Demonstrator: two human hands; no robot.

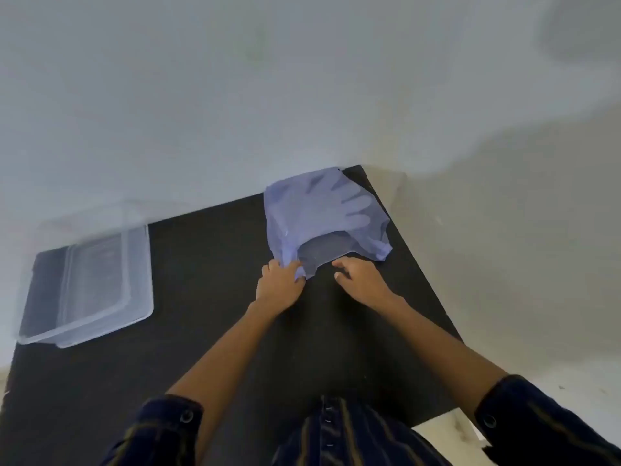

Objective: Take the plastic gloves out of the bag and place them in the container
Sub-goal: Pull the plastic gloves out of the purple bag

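The bag (322,216) is lying at the far right corner of the black counter (218,297), with the plastic gloves (346,200) still showing inside it. The left hand (279,284) is pinching the bag's near edge. The right hand (361,277) is resting beside the opening, fingers curled, holding nothing. The container (90,287) is sitting by the far left edge, looking empty, so the job is just starting.

A plain indoor room of uncertain kind: bare pale wall (235,95) behind a black table (208,264)
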